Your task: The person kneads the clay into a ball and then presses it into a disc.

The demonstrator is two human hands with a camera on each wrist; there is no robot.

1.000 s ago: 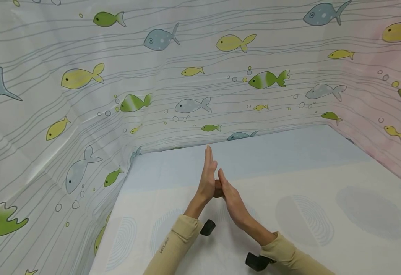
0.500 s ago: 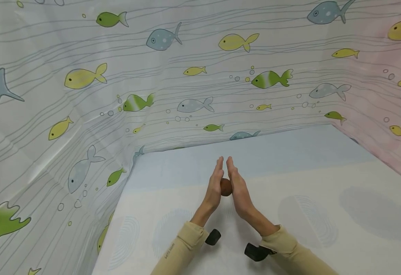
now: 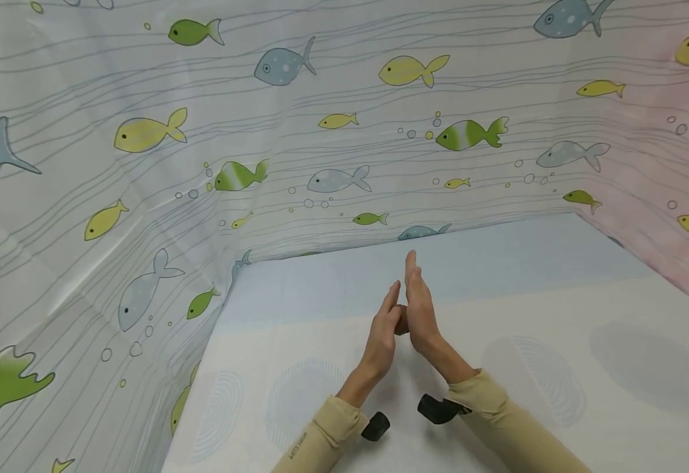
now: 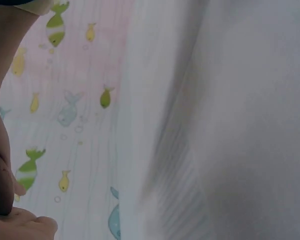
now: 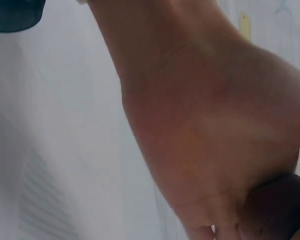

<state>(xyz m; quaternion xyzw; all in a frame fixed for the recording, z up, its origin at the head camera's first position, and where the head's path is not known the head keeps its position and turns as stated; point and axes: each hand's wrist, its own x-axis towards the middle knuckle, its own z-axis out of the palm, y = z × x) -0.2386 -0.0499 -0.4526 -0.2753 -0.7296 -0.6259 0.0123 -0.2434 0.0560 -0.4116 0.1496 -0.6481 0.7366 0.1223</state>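
Backdrop: fish-print curtain [image 3: 332, 131] hangs on three sides of what I see, with green, yellow and grey-blue fish, bubbles and thin wavy lines; the right-hand stretch has a pink tint.
Surface: I see a desk [image 3: 557, 315] under a pale cover, light blue at the far edge and cream nearer me, with faint round striped patches.
Thing: a small brown lump [image 3: 401, 321] sits between my two palms, above the desk. Only a dark sliver shows from the head view; the right wrist view shows a rounded dark brown edge [image 5: 277, 207] at the base of the palm. It looks matte and reddish brown; I cannot tell its full shape.
Left hand: my left hand [image 3: 384, 332] stands on edge with straight fingers pointing away and up, palm flat against the lump. It is not curled round it.
Right hand: my right hand [image 3: 421, 305] faces the left one, fingers straight and together, fingertips reaching further forward than the left's. Its palm presses the lump from the other side.
Sleeves: beige sleeves [image 3: 498, 427] cover both forearms, the left one bearing small printing.
Wrist gear: a black camera unit [image 3: 437, 408] sits under the right wrist, and another one [image 3: 376, 426] under the left.
Left wrist view: mostly blurred pale cloth, with the curtain's fish at the left.
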